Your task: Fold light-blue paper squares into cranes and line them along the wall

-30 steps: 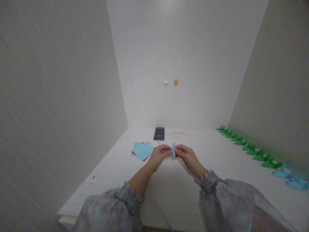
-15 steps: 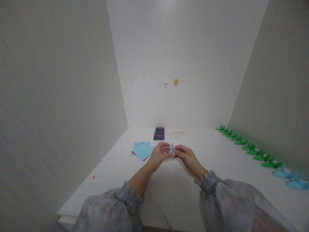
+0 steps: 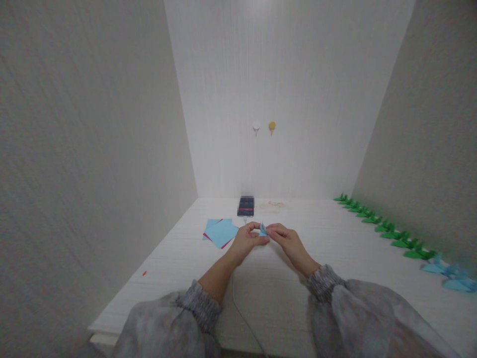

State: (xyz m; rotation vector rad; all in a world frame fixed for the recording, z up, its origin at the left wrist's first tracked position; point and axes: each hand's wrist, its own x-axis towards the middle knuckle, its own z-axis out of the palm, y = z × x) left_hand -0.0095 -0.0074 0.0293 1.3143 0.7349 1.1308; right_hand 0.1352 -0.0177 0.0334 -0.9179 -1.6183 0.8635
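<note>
Between my two hands, over the middle of the white table, is a small piece of folded light blue paper (image 3: pixel 263 230). My left hand (image 3: pixel 246 242) pinches it from the left, thumb below and fingers behind. From the right, the fingertips of my right hand (image 3: pixel 286 239) are closed on its edge. Part of the paper is hidden by the fingers. Just left of my left hand lie light blue paper squares (image 3: pixel 221 232), overlapping, with red edges showing beneath.
A phone (image 3: pixel 246 206) lies behind my hands, with a white cable (image 3: pixel 242 314) running to the table's front edge. Green folded paper cranes (image 3: pixel 387 232) line the right wall, light blue ones (image 3: pixel 458 284) nearest me. A small orange-red bit (image 3: pixel 144 273) lies at left.
The folded paper has turned and shifted slightly left; its upright point now looks shorter and split. My fingers have moved a little around it.
</note>
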